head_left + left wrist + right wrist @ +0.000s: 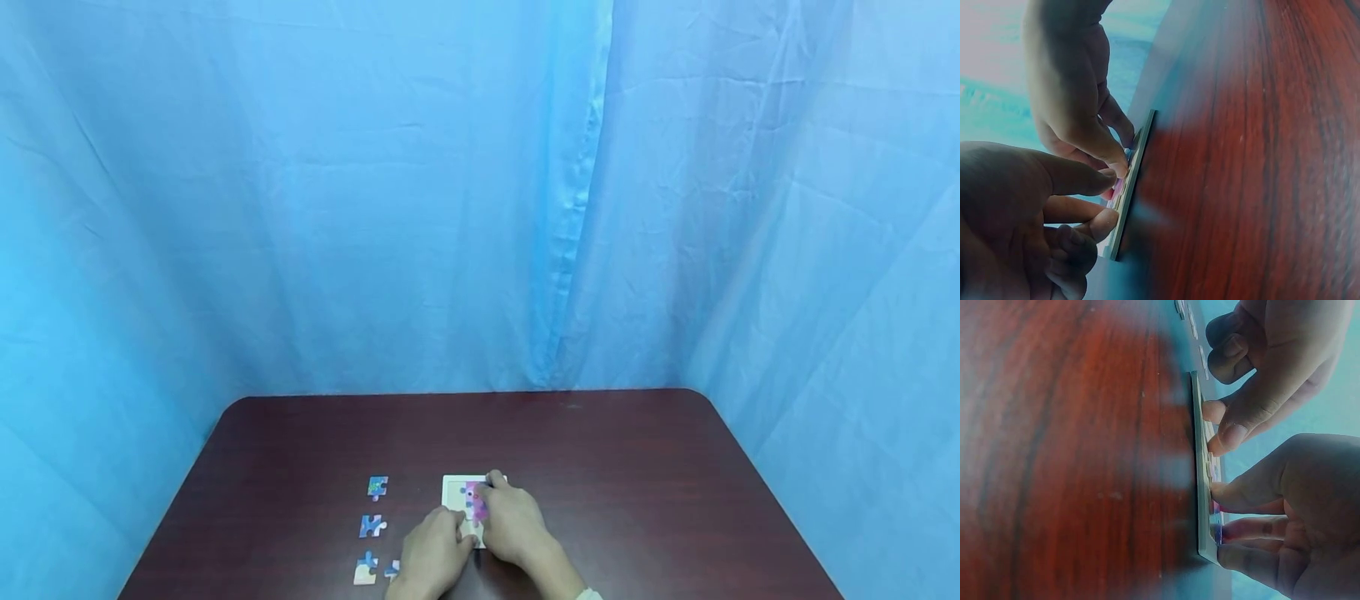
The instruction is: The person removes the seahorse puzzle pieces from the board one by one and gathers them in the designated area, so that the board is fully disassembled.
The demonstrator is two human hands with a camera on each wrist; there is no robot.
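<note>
A small white puzzle tray (453, 480) lies on the table with joined pink and purple jigsaw pieces (472, 493) inside it. My left hand (433, 552) is at the tray's near left, thumb and index fingertips touching down inside the border, the other fingers curled in. From the right, my right hand (517, 521) reaches over the tray. Its thumb and fingertips press on the pink pieces and the far rim, as the right wrist view shows side-on with the right hand (1310, 512) below the left hand (1272, 381). Part of the picture is hidden under the fingers.
Loose jigsaw pieces lie left of the tray: one piece (377, 487) at the back, a blue piece (371, 526) nearer, a blue and cream piece (365, 570), and another piece (392, 569) partly behind the left hand. Blue curtains (375, 208) surround the dark red wooden table (615, 483).
</note>
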